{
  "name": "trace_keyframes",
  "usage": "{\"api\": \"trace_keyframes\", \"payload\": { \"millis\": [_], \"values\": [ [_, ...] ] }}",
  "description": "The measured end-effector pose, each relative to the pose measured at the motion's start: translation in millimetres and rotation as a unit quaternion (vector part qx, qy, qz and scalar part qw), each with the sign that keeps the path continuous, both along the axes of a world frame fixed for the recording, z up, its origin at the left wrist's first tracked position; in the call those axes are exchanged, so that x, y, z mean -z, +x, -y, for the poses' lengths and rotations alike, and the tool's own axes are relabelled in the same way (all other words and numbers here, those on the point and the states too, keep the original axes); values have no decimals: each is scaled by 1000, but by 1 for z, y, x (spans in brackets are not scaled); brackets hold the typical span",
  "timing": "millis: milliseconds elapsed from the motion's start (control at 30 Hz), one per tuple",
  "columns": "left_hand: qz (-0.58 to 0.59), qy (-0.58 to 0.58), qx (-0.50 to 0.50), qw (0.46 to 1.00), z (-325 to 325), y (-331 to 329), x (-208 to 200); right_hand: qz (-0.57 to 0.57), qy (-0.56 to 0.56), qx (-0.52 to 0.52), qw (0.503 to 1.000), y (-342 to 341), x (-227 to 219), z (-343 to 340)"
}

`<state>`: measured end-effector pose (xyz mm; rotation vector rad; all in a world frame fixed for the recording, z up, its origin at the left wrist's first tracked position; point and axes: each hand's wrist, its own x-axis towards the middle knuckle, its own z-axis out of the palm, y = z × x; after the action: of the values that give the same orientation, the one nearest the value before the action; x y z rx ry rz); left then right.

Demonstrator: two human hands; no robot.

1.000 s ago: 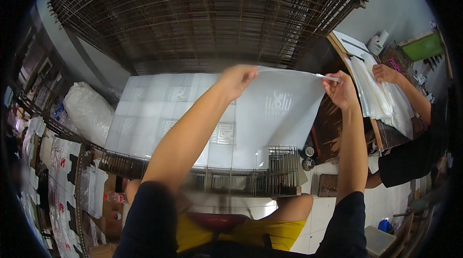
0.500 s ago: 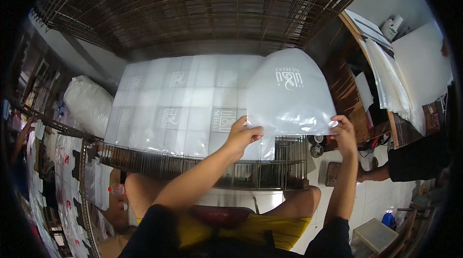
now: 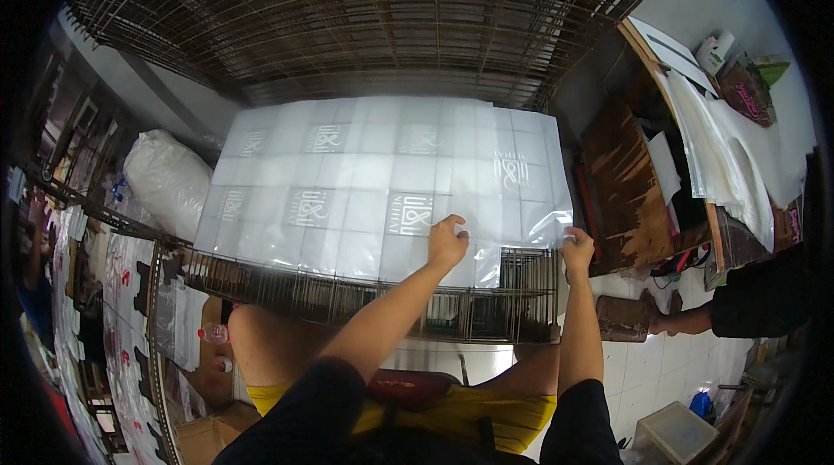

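A clear, frosty plastic bag [image 3: 530,139] with a white printed emblem lies nearly flat on the right end of a wire rack. It overlaps several similar printed bags [image 3: 347,171] spread across the rack. My left hand [image 3: 448,241] is over the bag's near left corner, with fingers curled and thumb and forefinger slightly apart. At the near right corner, my right hand [image 3: 578,249] pinches the bag's edge between thumb and fingers. The corner under my left hand is hidden.
Stacked wire racks [image 3: 347,13] tilt up behind the bags. The lower wire rack [image 3: 530,287] shows beneath them, above my knees. A stuffed white sack [image 3: 169,182] stands at left. At right are a shelf with plastic sheets [image 3: 738,161] and another person's leg [image 3: 686,322].
The bag has come down from a raised, bulging shape to lie flat on the rack. Both hands have lowered with it, and the left fingers have loosened.
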<state>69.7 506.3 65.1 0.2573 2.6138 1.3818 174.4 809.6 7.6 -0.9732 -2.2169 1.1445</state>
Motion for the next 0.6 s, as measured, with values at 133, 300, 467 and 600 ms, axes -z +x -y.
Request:
{"api": "trace_keyframes", "payload": {
  "millis": [133, 300, 467, 600],
  "values": [
    [-41, -7, -4, 999, 2, -10, 4, -13, 25, -13, 1000, -11, -2, 3],
    [-33, -35, -9, 999, 1, -18, 8, -3, 38, 17, 999, -17, -5, 11],
    [-25, -64, -7, 998, 7, -21, 9, 17, 13, 30, 999, -20, -18, 22],
    [-28, -71, -2, 997, 8, -19, 11, 16, 46, 30, 998, -20, -15, 19]
  ]
}}
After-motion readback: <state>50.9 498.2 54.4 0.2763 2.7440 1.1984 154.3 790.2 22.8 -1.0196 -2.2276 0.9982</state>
